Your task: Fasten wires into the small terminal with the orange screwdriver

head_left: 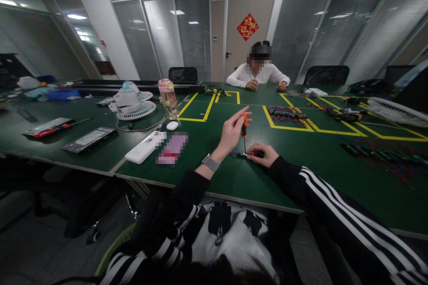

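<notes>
My left hand (233, 130), with a watch on its wrist, is closed round the orange and black handle of a screwdriver (244, 130). The screwdriver stands upright, its thin shaft pointing down. Its tip meets a small dark part with wires (241, 155), which looks like a little circuit board or terminal block, lying on the green table (207, 178). From the right, my right hand (262, 155) pinches the end of this small part against the table. Its exact make is too small to tell.
Bundles of wired parts (287, 115) lie within yellow tape, with more wires (381, 156) at right. Left are a bottle (169, 100), a white power bank (145, 148), a pixelated phone-like thing (173, 148), a fan (133, 102) and a drive (89, 139). A person (257, 71) sits opposite.
</notes>
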Demonstrator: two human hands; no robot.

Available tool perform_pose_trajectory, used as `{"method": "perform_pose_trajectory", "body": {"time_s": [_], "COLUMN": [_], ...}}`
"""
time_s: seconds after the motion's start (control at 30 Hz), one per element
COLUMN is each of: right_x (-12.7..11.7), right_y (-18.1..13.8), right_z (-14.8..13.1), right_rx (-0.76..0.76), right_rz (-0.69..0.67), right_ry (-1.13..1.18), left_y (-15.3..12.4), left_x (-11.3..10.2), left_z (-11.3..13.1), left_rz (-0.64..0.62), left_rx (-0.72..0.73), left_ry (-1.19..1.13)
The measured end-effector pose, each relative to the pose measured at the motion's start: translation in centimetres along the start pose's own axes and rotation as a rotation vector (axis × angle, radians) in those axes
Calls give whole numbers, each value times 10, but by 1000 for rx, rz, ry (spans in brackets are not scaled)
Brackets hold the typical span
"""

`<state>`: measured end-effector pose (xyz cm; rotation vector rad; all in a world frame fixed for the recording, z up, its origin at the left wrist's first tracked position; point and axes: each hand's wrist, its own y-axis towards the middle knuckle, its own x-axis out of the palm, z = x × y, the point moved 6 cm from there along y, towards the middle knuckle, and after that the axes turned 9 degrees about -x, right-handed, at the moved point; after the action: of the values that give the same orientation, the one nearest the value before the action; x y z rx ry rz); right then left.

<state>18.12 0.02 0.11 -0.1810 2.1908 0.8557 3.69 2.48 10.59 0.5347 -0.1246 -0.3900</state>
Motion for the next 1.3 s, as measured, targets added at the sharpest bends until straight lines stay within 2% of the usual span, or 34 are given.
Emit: {"method": "perform_pose_trajectory", "body": {"time_s": [0.1, 0.27, 0.47, 0.7, 0.8, 0.93, 1.1, 1.17, 1.3], "right_x": [2, 0, -3, -3, -3, -3, -3, -3, -2], "right_y": [-1, 0, 2, 2, 2, 1, 2, 2, 2], "right_z": [3, 1, -3, -5, -5, -5, -6, -5, -4], "right_rx": [2, -3, -1, -4, -1, 8, 8, 8, 2], "right_rz": [11, -33, -43, -36, -36, -38, -36, -35, -37], "right_ry": [2, 10, 7, 8, 17, 29, 25, 22, 23], "left_y": [2, -3, -2, -15, -17, -13, -18, -19, -12], "left_x": [-2, -9, -6, -7, -5, -1, -6, -7, -4], "left_z": [-5, 6, 3, 27, 28, 22, 29, 31, 19], "left_rz": [19, 150, 84, 264, 219, 125, 268, 281, 136], "left_rx": [-26, 96, 50, 316, 349, 305, 367, 371, 238], "left_ry": [-20, 189, 60, 431, 441, 315, 398, 419, 275]}}
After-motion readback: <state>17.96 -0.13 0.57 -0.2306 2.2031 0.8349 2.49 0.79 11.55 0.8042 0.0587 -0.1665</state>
